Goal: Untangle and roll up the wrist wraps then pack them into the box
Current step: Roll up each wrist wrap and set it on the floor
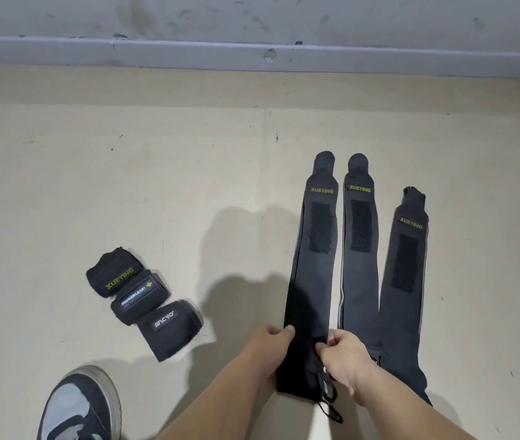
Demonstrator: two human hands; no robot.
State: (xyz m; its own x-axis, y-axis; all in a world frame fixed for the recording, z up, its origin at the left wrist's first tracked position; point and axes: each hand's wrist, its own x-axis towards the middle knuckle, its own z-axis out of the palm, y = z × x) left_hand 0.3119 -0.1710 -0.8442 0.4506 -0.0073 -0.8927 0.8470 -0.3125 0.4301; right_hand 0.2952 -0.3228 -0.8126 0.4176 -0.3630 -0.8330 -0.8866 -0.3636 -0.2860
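Grip, both sides: the left hand [271, 344] curls its fingers over the left edge of a long dark grey elastic fabric wrist wrap [312, 274]. The right hand [349, 354] pinches the opposite edge, just above the thin black thumb loop [326, 395]. Both are closed on the wrap's near end, level with each other.

From that hold the wrap lies flat on the beige floor [125, 185]. Its long axis runs straight away from the person toward the wall, and a black hook-and-loop patch [320, 227] faces up near the far end. Judgement: a roll would start at the held end and travel forward along that axis. Neither hand is nearer, so they share the work evenly.

Two more flat grey wraps [358, 265] lie just to the right, roughly parallel. Three rolled black wraps [139, 295] sit together, well apart to the left. No box is in view.
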